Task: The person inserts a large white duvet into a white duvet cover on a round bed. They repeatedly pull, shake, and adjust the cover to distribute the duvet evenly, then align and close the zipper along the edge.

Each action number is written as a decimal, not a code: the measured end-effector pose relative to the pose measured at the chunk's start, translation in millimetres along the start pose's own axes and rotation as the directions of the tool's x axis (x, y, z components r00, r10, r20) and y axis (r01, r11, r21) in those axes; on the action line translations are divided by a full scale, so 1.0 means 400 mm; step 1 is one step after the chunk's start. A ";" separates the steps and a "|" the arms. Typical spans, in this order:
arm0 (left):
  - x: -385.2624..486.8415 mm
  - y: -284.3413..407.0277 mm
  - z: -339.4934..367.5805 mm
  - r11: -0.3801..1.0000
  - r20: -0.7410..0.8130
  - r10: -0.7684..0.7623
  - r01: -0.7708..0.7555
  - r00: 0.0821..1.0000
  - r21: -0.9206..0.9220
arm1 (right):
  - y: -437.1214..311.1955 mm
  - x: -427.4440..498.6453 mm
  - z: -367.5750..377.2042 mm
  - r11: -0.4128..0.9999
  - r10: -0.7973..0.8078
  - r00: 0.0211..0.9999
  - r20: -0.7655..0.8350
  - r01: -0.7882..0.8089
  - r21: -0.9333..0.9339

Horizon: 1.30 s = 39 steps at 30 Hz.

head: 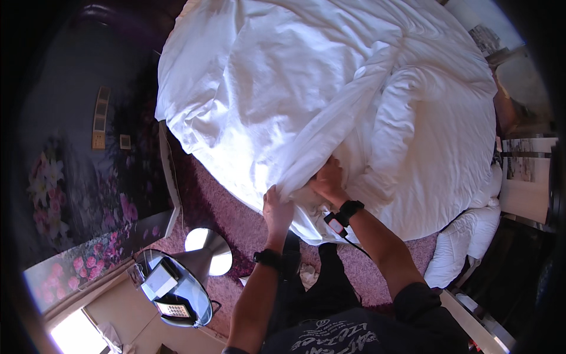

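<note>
White bedding, a large cover [283,88], spreads over a round bed before me. My left hand [277,211] grips a gathered edge of the cover near the bed's front rim. Just right of it, my right hand [328,179] is at the underside of the same raised fold, its fingers partly hidden by the cloth, so its hold is unclear. A thick, rolled part of a white duvet [395,128] lies right of the fold. Both wrists wear black bands, and a small device with a cable is on the right one.
A glass side table [201,305] holding a telephone [173,309] stands at lower left on pink carpet [216,188]. White pillows or folded bedding [460,239] lie right of the bed. A floral wall [88,212] runs along the left.
</note>
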<state>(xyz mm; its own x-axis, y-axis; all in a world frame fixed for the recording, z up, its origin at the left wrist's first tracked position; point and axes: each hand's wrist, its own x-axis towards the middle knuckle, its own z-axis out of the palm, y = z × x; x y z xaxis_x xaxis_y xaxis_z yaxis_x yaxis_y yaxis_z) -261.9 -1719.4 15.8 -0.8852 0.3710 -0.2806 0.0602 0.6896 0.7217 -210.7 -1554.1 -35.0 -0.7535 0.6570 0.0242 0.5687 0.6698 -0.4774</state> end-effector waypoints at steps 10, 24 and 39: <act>0.004 -0.013 0.055 0.994 0.090 0.032 -0.022 0.995 -0.104 | 0.168 0.026 0.086 0.969 -0.248 0.966 -0.067 0.248 -0.006; -0.006 0.015 0.072 0.938 0.068 -0.011 0.034 0.998 -0.344 | 0.070 0.065 -0.024 0.820 0.384 0.923 0.014 -0.348 0.455; -0.135 0.146 0.049 0.801 0.323 0.115 0.104 0.939 -0.589 | 0.177 0.001 -0.366 0.644 -0.020 0.917 0.399 -0.294 0.706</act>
<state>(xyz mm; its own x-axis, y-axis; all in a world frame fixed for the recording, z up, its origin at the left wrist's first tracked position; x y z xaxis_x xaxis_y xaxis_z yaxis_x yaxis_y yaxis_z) -201.7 -1687.1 60.8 -0.6756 0.6289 -0.3849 -0.3159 0.2248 0.9218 -122.6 -1455.7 60.0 -0.8337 0.4509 -0.3189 0.3545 -0.0059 -0.9351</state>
